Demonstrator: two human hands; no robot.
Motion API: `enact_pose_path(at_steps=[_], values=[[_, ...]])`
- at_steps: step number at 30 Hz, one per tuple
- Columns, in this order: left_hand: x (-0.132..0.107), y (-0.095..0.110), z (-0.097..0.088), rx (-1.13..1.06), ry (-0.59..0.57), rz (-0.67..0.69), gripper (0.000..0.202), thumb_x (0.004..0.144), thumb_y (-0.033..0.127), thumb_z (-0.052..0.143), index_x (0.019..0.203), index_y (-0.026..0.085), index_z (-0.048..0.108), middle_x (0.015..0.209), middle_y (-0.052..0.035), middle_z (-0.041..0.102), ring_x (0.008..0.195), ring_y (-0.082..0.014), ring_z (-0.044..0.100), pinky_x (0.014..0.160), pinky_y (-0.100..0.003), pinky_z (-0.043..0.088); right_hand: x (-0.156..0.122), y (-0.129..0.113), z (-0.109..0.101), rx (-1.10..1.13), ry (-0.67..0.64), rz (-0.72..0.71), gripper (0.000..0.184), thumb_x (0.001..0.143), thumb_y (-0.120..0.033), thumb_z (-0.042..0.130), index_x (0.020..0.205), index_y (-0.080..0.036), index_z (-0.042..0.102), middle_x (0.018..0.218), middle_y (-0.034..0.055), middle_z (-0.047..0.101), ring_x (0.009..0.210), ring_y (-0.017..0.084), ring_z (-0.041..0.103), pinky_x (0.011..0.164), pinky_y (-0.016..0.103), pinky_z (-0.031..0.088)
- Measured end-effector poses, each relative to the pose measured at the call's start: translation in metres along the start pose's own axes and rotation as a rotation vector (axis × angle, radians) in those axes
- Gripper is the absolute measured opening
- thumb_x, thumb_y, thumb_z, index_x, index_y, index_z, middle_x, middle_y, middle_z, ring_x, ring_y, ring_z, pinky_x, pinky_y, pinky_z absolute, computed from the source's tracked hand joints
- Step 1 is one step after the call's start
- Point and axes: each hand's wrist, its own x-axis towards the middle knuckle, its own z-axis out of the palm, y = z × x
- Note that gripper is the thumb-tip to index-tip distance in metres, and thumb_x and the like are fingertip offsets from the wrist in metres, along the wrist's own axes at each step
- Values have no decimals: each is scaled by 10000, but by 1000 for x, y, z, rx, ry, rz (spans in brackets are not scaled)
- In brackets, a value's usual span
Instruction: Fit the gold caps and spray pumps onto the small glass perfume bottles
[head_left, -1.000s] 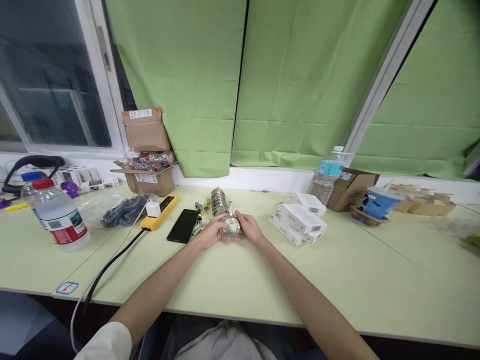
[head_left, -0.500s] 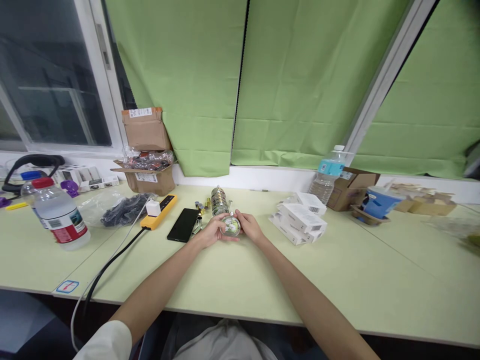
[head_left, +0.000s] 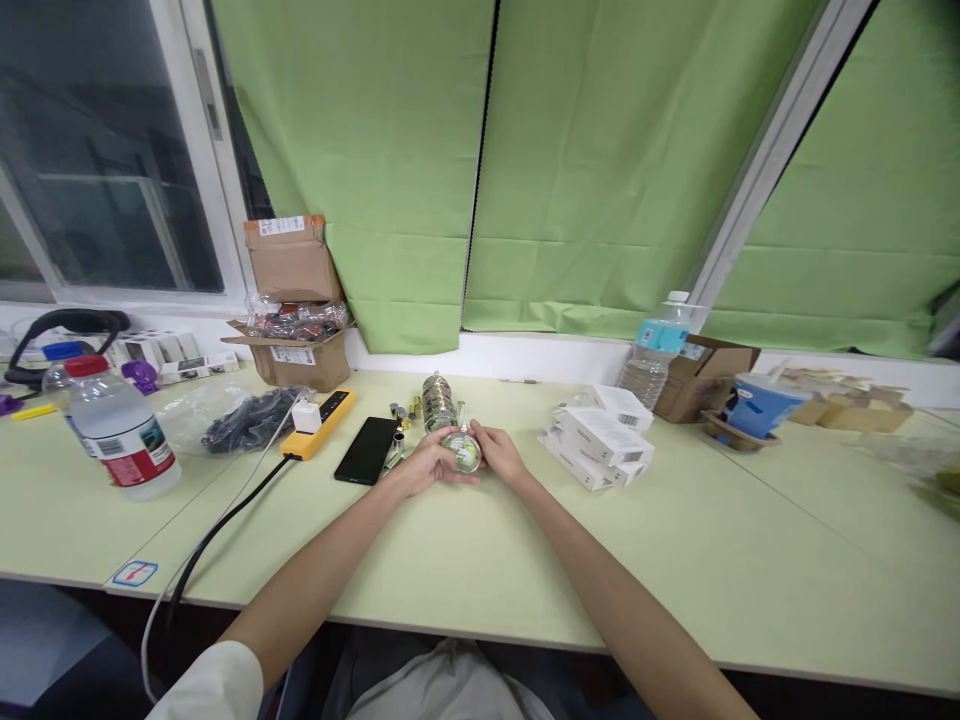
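**Two hands on one small round clear piece, mid-table**

Both sets of fingers are curled in and pinching the round clear piece (head_left: 461, 451). The left hand (head_left: 421, 467) cups it from the left with the thumb under its near edge, and the right hand (head_left: 501, 456) closes on its right side. The piece is held just above the table (head_left: 480, 560), straight ahead of the person. Its face is glassy and catches light. It may be a jar or bottle end; too small to tell.

Against the frames half a second and one second ago, almost nothing differs. Same grip, same forearm angles, and the piece has shifted barely, if at all.

Just behind the hands a clear ribbed bottle (head_left: 436, 400) lies on its side. Small shiny metal cylinders (head_left: 400, 412) sit beside it on the left. A flat black phone (head_left: 367, 450) lies near the left hand, glossy and rectangular. Further left is a yellow power strip (head_left: 324, 418) carrying a white cube plug (head_left: 306, 416). To the right, near the right hand, are stacked white cardboard boxes (head_left: 600, 442). The table is smooth and pale green, and matte green curtains (head_left: 585, 170) hang behind.
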Motion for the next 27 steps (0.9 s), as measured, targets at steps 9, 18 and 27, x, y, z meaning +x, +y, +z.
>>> enact_pose_path(at_steps=[9,18,27], values=[[-1,1,2,9,4,-2,753,529,-37,621,1236,191,502,1093,-114,635,908,-267,678,787,-485,587,0,1,0,7,-15,5,618,794,-732,450,716,-144,627,505,-17,490,453,124,427,431,239,350],[-5,3,4,57,-14,9,684,567,36,752,1197,191,534,1046,-96,653,933,-275,679,799,-472,590,-1,-2,0,-13,-18,2,621,792,-737,444,724,-147,624,521,-13,503,462,124,427,439,241,355],[-4,9,5,-80,-45,-59,522,832,534,580,1191,154,575,1053,-158,687,975,-313,675,818,-484,559,-6,-15,3,33,-26,20,680,732,-820,421,690,-160,581,473,-23,429,453,131,402,437,264,348]])
